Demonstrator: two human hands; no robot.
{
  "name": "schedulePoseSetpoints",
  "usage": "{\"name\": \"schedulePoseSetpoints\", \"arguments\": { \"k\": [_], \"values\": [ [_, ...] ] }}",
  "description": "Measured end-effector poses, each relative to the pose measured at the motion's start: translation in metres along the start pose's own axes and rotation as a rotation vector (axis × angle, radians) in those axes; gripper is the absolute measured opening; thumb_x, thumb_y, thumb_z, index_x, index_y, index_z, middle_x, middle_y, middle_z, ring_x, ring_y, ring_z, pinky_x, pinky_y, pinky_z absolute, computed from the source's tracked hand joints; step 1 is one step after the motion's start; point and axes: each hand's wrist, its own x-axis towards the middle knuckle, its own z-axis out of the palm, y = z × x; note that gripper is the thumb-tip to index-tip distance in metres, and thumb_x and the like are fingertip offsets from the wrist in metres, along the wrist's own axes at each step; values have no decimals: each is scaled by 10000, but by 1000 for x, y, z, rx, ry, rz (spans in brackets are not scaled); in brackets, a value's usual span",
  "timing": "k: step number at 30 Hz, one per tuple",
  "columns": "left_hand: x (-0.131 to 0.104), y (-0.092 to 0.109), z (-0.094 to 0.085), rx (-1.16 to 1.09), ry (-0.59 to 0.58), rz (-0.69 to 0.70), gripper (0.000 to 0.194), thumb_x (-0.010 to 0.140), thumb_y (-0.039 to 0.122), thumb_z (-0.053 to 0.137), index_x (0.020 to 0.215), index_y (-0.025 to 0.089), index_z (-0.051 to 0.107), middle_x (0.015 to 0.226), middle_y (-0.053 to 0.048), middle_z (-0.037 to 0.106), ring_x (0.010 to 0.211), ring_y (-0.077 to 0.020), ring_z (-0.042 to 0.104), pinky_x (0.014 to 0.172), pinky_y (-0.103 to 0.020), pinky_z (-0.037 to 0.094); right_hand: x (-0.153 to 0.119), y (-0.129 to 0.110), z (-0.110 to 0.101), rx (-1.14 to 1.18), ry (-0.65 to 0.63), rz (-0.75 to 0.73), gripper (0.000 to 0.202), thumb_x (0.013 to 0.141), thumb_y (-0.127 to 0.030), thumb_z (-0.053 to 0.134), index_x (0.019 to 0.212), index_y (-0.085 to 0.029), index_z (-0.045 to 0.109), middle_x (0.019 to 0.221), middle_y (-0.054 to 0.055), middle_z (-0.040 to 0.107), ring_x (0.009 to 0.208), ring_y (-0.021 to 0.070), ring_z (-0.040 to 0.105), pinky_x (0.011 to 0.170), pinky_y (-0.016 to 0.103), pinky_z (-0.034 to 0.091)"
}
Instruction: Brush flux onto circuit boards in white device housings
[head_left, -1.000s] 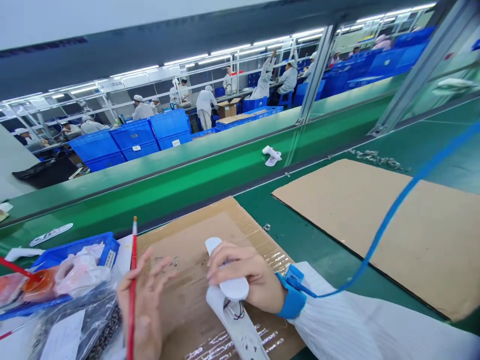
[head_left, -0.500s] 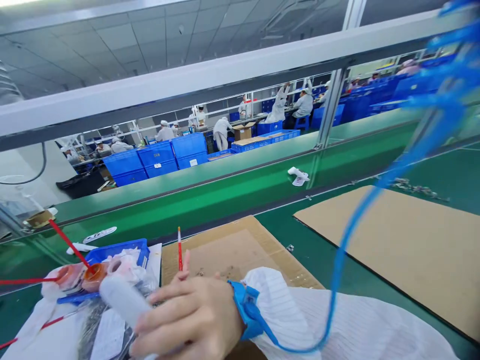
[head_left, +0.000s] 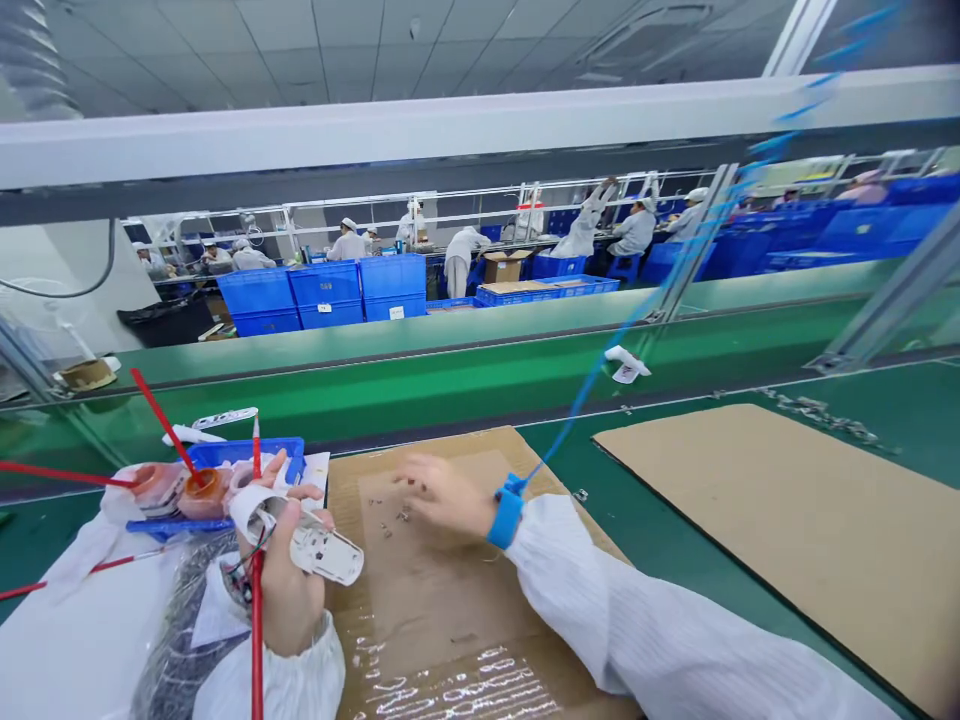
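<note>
My left hand [head_left: 289, 585] is closed around a white plastic housing [head_left: 326, 550] with a curved, hollow end and thin wires hanging from it. A red-handled paintbrush [head_left: 257, 620] is also held in this hand, its bristles pointing up. My right hand [head_left: 450, 495], with a blue wrist strap [head_left: 508, 510], reaches over the cardboard sheet [head_left: 435, 620]. Its fingers are bent and partly apart, close to several small metal parts [head_left: 386, 528]; nothing shows in them, though the fingertips are slightly blurred.
Open jars [head_left: 202, 492] with red brushes stand by a blue tray [head_left: 289, 455] on the left. Clear plastic bags [head_left: 172, 620] lie nearer. Another cardboard sheet [head_left: 795, 510] lies right. A coiled blue cord [head_left: 592, 380] rises from my wrist strap. Beyond runs a green conveyor [head_left: 450, 375].
My right hand has moved from the white housing at the left to the small metal parts on the cardboard. The housing is now in my left hand, its inner side showing. The view has levelled.
</note>
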Motion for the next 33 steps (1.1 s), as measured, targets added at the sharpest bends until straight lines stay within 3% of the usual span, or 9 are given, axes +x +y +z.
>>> {"name": "schedulePoseSetpoints", "arguments": {
  "k": [3, 6, 15, 19, 22, 25, 27, 30, 33],
  "values": [
    [-2, -8, 2, -139, 1, 3, 359, 657, 276, 620, 988, 240, 488, 660, 23, 563, 545, -107, 534, 428, -182, 391, -7, 27, 29, 2, -125, -14, 176, 651, -39, 525, 800, -128, 552, 854, 76, 527, 827, 177, 492, 734, 316, 425],
    [-5, -14, 5, -160, -30, 0, 363, 657, 237, 629, 997, 235, 501, 645, 21, 567, 583, -124, 557, 429, -185, 402, -13, 35, 38, 18, -164, -7, 90, 712, -76, 502, 770, -138, 534, 848, 72, 503, 823, 166, 472, 734, 305, 419],
    [-6, -16, 4, -165, -48, -75, 304, 675, 227, 612, 964, 243, 520, 610, 31, 543, 600, -116, 546, 443, -181, 407, -36, 45, 26, 72, -100, 52, 96, 755, -71, 439, 757, -158, 481, 783, 51, 496, 754, 154, 453, 691, 297, 404],
    [-7, -18, 6, -142, -55, -59, 312, 644, 207, 633, 932, 259, 526, 808, 11, 558, 634, -114, 520, 422, -189, 410, -43, 51, 18, 121, -103, 26, 235, 712, 23, 365, 745, -162, 507, 853, 52, 525, 827, 140, 484, 756, 284, 396],
    [-10, -16, 9, -97, -68, -56, 348, 628, 195, 640, 941, 276, 511, 956, 5, 530, 644, -114, 515, 405, -198, 410, -45, 52, 12, 41, -58, 110, 318, 646, 74, 328, 774, -156, 507, 919, 53, 533, 865, 123, 492, 768, 251, 389],
    [-13, -15, 10, -81, -85, -95, 362, 632, 199, 636, 959, 278, 502, 945, 6, 527, 628, -110, 501, 399, -198, 410, -45, 49, 10, -85, -40, 269, 221, 678, 9, 380, 791, -142, 495, 773, 40, 554, 686, 122, 506, 629, 230, 394],
    [-15, -14, 11, -69, -87, -125, 374, 638, 204, 635, 978, 275, 497, 844, 12, 541, 630, -114, 504, 402, -192, 406, -44, 45, 12, -125, -63, 330, 91, 752, -113, 414, 762, -137, 502, 659, 29, 549, 584, 126, 490, 546, 230, 363],
    [-16, -14, 10, -41, -95, -162, 386, 651, 211, 632, 1004, 271, 489, 677, 28, 536, 633, -128, 524, 409, -188, 395, -41, 40, 19, -206, -124, 379, 173, 784, -289, 453, 738, -133, 512, 645, 48, 564, 582, 149, 501, 513, 237, 320],
    [-16, -13, 9, -24, -102, -160, 371, 667, 213, 619, 1009, 273, 489, 648, 32, 534, 599, -125, 520, 411, -193, 393, -35, 37, 22, -291, -202, 383, 118, 758, -233, 480, 773, -124, 522, 724, 79, 586, 645, 169, 523, 532, 242, 303]
  ]
}}
